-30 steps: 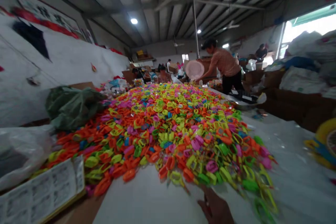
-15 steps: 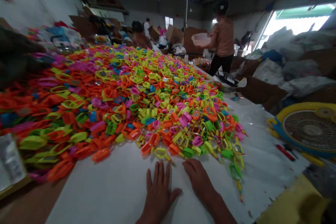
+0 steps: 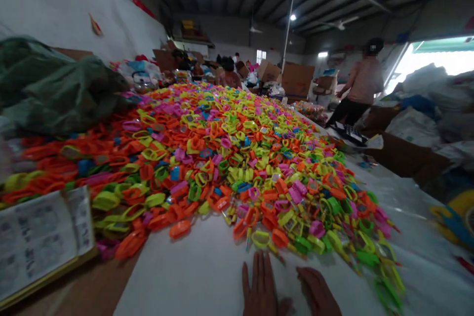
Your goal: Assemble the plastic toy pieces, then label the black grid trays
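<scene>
My left hand [image 3: 260, 284] lies flat on the white tabletop [image 3: 177, 271], palm down, fingers stretched out and nothing in it. To its right, my right hand [image 3: 319, 291] rests on the same surface with fingers close together and slightly bent. I see nothing held in it; its underside is hidden. Just beyond my fingertips begins a large heap of bright plastic watch-shaped pieces [image 3: 237, 148] in orange, yellow, green, pink and blue. A yellow-green ring-shaped piece [image 3: 260, 238] and an orange piece [image 3: 279, 238] lie nearest my left hand.
A box with printed paper [image 3: 37, 242] stands at the left, below a dark green cloth bundle [image 3: 59, 86]. Part of a yellow and blue fan [image 3: 457, 215] shows at the right edge. One person [image 3: 361, 81] stands at the back right; white sacks [image 3: 418, 123] are piled behind.
The view has swung left and up, so my hands sit lower and further right. Both stay on the tabletop. The person at the back has turned away, and the pale basin is no longer visible.
</scene>
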A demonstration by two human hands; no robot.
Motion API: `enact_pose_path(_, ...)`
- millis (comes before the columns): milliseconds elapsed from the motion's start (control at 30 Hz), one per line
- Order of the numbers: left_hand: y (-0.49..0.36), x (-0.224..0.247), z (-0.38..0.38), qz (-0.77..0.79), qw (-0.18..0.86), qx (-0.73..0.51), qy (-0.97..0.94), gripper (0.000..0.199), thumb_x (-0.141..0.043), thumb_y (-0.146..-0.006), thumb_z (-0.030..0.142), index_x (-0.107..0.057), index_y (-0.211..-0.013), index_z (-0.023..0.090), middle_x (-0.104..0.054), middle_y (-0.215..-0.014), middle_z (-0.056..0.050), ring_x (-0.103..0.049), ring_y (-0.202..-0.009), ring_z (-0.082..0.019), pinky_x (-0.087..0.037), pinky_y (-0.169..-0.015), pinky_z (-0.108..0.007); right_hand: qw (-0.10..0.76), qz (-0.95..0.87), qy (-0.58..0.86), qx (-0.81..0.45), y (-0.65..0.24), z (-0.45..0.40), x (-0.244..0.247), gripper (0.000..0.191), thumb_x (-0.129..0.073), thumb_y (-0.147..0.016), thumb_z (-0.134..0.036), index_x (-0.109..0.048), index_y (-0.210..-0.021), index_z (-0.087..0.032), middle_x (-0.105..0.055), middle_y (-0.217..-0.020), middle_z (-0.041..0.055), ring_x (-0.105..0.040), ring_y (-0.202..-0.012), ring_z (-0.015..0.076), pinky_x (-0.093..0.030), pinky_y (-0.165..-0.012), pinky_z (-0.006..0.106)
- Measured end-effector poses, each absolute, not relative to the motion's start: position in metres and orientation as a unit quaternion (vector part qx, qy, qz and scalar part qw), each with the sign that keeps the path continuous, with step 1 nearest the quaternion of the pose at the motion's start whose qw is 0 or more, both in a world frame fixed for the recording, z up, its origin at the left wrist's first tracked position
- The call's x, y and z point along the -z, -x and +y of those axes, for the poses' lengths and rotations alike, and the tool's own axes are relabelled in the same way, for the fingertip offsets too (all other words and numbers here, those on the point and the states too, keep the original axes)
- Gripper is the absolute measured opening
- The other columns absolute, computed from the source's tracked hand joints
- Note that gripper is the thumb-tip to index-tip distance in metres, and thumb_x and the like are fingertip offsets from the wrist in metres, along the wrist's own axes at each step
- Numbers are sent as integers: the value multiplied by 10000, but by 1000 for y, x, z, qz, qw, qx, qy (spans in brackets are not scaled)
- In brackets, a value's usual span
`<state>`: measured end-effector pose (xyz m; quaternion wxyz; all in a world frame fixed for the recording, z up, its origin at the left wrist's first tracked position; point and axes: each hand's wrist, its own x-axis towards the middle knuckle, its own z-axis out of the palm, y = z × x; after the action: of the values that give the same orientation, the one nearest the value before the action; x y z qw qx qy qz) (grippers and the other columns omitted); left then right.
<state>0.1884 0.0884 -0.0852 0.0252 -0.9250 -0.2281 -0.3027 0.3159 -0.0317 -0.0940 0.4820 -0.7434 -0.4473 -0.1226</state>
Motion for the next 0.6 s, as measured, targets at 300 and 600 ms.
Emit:
enact_pose_path(300,-175,59,104,-355,-359,277,818,505,-340,-917,355,-318,-1387,172,-448,-1387,-141,-436,-1273,-246,-444,-1006,-456,578,-407,702,-87,-240,4,51,266,-408,-909,-275,-548,-1135,-266,-622,-1023,69,-617,-954,173,-528,-851,280)
enact_pose_path(600,-190,35,110,-324,-265,366,831,594,-308,-919,353,-148,-1434,104,-236,-1469,-233,-155,-1384,-366,-213,-1069,-640,502,-461,731,-41,-247,16,-1,564,-445,-833,-91,-322,-1372,-203,-404,-1399,100,-372,-1305,194,-349,-1089,382)
